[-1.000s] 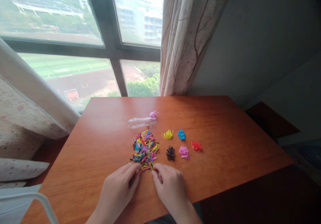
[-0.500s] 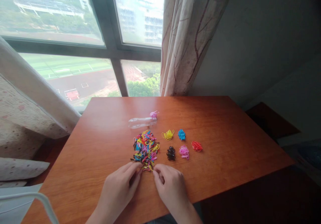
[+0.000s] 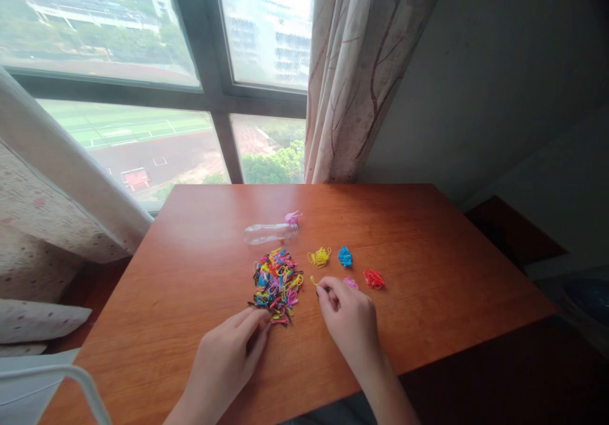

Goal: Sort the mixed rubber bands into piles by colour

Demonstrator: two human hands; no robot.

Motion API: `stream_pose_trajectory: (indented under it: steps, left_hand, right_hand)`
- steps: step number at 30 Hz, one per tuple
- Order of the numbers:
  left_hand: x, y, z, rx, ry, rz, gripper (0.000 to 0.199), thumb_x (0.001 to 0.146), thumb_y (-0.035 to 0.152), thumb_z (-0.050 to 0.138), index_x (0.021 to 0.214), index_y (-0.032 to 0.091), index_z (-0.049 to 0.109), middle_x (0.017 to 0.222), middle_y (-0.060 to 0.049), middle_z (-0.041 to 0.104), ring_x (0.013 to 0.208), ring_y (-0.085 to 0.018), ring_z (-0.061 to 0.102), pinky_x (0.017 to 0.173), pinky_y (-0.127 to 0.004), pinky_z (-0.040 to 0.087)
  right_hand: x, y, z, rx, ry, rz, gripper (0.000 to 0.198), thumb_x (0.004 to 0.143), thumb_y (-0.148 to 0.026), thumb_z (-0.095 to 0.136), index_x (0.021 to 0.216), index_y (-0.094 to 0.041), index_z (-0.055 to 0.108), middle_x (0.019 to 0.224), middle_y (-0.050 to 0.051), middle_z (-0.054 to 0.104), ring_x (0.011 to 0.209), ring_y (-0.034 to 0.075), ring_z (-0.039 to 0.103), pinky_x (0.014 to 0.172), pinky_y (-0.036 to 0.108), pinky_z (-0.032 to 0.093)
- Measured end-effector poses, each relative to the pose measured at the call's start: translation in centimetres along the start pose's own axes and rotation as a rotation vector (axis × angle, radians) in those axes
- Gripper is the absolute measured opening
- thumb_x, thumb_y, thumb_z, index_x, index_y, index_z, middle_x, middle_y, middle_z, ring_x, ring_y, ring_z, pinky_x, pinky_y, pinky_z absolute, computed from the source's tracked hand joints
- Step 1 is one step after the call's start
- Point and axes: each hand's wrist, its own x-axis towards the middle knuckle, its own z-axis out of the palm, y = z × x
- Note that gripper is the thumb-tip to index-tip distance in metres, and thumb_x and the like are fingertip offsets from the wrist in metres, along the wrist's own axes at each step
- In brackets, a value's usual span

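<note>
A mixed pile of small coloured rubber bands (image 3: 276,279) lies on the wooden table. At its near left edge my left hand (image 3: 233,346) rests with thumb and forefinger closed together; what they hold, if anything, is hidden. My right hand (image 3: 349,317) is right of the pile, pinching a yellow rubber band (image 3: 313,280) that sticks out from its fingertips. Just beyond that hand sit a yellow bunch (image 3: 320,257) and a blue bunch (image 3: 345,257) of bands. A pink bunch (image 3: 351,282) is partly covered by the hand, and the black one is almost wholly hidden.
A red bunch of bands (image 3: 373,278) lies right of the pink one. Behind the mixed pile, a clear plastic bottle (image 3: 269,233) lies on its side beside a pink cap (image 3: 292,218). A window and curtains (image 3: 352,95) rise beyond the table (image 3: 428,235).
My right hand has moved from the pile's near edge to the right and away from me, carrying a yellow rubber band. It now covers the black bunch. My left hand has stayed put.
</note>
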Motion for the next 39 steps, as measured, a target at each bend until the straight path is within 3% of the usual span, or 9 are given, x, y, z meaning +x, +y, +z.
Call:
stream_pose_trajectory:
  steps: [8,18,25,31,39]
  left_hand:
    - [0.0,0.0,0.1,-0.006,-0.01,-0.011,0.016,0.094,0.027,0.047,0.094,0.026,0.064,0.089,0.001,0.076,0.075,-0.015,0.073,0.064,-0.022,0.052]
    - [-0.1,0.0,0.0,-0.023,-0.027,-0.017,0.017,0.094,0.027,0.047,0.094,0.027,0.064,0.091,0.001,0.076,0.076,-0.016,0.073,0.064,-0.022,0.052]
    - [-0.1,0.0,0.1,-0.036,-0.024,-0.026,0.016,0.094,0.025,0.048,0.094,0.027,0.064,0.09,0.002,0.075,0.076,-0.015,0.072,0.064,-0.022,0.051]
    - [0.0,0.0,-0.1,-0.07,-0.052,-0.036,0.016,0.094,0.025,0.048,0.092,0.026,0.064,0.087,0.002,0.075,0.075,-0.015,0.072,0.063,-0.021,0.051]
    - [-0.1,-0.2,0.1,-0.116,-0.068,-0.058,0.014,0.094,0.026,0.049,0.093,0.026,0.063,0.086,0.002,0.073,0.073,-0.014,0.07,0.064,-0.021,0.05]
  right_hand:
    - [4.5,2.0,0.9,-0.339,-0.12,0.056,0.009,0.088,-0.02,0.064,0.082,-0.024,0.069,0.07,0.0,0.071,0.062,0.015,0.064,0.052,0.025,0.026]
    - [4.6,1.6,1.2,-0.37,-0.148,0.055,0.01,0.089,-0.02,0.066,0.081,-0.026,0.067,0.07,-0.001,0.071,0.061,0.015,0.064,0.052,0.025,0.023]
    - [1.7,-0.3,0.5,-0.148,-0.135,-0.009,0.011,0.09,-0.019,0.059,0.082,-0.023,0.066,0.071,-0.001,0.069,0.062,0.014,0.062,0.056,0.025,0.028]
    - [-2.6,-1.8,2.1,0.133,-0.23,0.024,0.013,0.089,-0.017,0.057,0.087,-0.024,0.068,0.066,-0.004,0.066,0.058,0.013,0.059,0.058,0.024,0.031]
    - [-4.3,-2.0,3.1,0.105,-0.224,0.012,0.006,0.089,-0.024,0.063,0.093,-0.024,0.067,0.066,-0.004,0.064,0.061,0.013,0.06,0.062,0.024,0.032]
